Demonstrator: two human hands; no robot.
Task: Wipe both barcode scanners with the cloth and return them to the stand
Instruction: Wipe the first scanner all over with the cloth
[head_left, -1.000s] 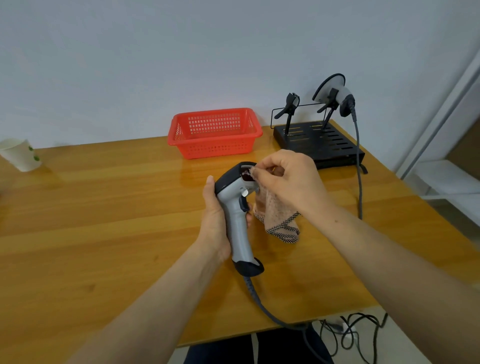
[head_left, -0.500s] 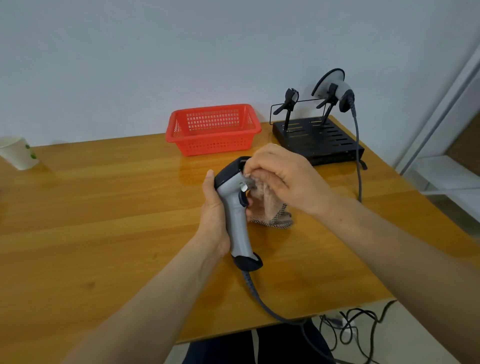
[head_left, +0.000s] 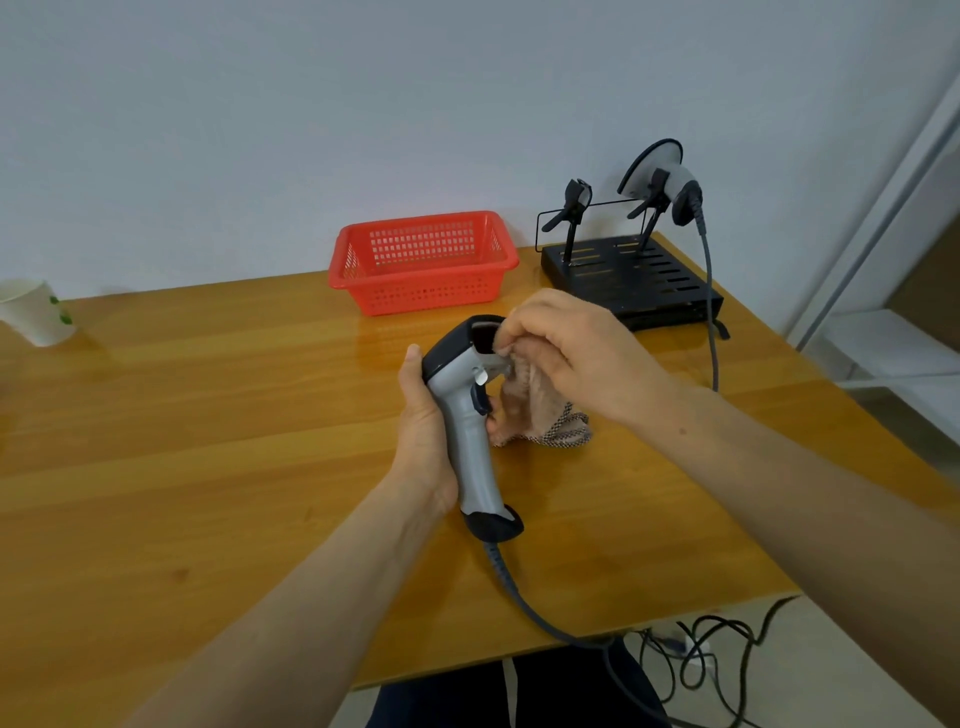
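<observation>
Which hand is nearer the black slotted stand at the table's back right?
Right. The right hand, pinching the pinkish cloth against the grey handheld barcode scanner, is in front of the black slotted stand; the left hand grips the scanner's handle, further left and nearer the camera.

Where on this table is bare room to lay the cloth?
Bare wood lies between the white paper cup and the red plastic basket, and left of the left hand. It is crowded around the black slotted stand and grey cable.
</observation>
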